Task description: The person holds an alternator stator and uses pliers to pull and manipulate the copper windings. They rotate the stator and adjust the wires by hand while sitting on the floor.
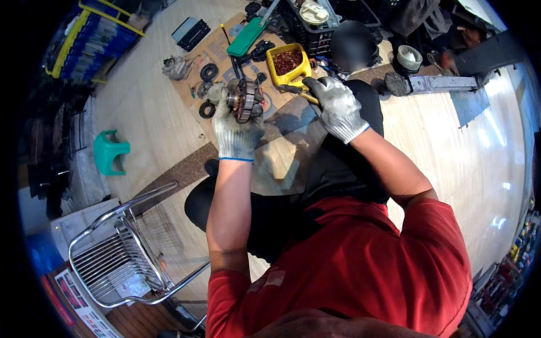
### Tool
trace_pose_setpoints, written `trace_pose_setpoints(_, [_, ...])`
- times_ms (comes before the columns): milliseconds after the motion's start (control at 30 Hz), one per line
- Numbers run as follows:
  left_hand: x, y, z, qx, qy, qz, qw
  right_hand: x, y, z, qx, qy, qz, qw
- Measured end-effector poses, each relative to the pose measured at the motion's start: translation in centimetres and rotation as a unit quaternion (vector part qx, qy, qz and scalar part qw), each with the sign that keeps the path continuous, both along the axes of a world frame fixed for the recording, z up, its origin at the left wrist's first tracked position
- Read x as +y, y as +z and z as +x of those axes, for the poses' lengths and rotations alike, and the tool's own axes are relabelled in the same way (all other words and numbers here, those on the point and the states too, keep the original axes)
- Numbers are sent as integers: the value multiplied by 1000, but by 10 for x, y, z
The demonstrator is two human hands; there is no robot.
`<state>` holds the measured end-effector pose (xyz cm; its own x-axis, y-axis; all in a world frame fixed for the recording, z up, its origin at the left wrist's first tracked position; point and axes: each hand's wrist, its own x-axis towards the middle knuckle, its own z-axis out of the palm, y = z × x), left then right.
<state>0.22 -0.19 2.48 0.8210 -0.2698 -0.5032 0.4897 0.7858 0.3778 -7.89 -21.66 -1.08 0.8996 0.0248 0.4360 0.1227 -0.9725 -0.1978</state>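
My left hand (235,127), in a whitish knitted glove, grips a round motor core (245,101) with a dark slotted rim and copper-coloured windings. The core is held up above a cardboard sheet (189,90). Closed around a yellow-handled hand tool (309,97) is my right hand (338,107), gloved too. The tool's dark head points left, toward the core, with a gap between them. Just beyond the tool stands a yellow container (307,70) with reddish-brown small pieces (287,61) in it.
Black rings (209,71), a metal housing (176,67) and a green case (247,38) lie around the cardboard. Black crates (315,39) stand beyond. A heavy metal bar (442,84) lies right. At left are a green stool (111,153) and a chrome-framed chair (121,253).
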Motion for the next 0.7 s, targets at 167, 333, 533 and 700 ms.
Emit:
trace_pose_setpoints(167, [18,-15,-2,-158,-107,-127,973,-19,20,7,8,50,-3,999])
trace_pose_setpoints(333, [12,-19,-7,-217,-126,-94,963,-44,33,9,23,88,-25,996])
trace_pose_setpoints(533, [29,-9,-3,-219,-42,12,975,-74,32,22,126,71,121,982])
trace_pose_setpoints(700, [50,-6,6,-355,-64,243,900,-103,-5,42,131,-50,178,974])
